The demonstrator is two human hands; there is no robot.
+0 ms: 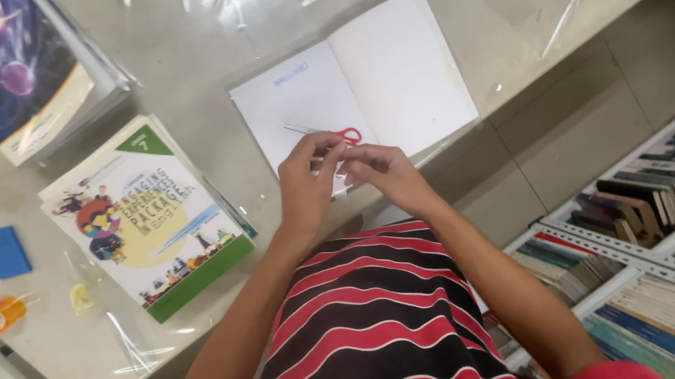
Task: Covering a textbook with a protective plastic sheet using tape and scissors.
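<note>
Both hands together at the near edge of an open white book on the tabletop. Left hand curled, fingertips touching the right hand, which is also curled – what is pinched between them cannot be told. Red-handled scissors lying on the open page, just beyond the left fingers. Green-edged textbook to the left; blue eraser and orange tape roll further left. Book shelves below right.
</note>
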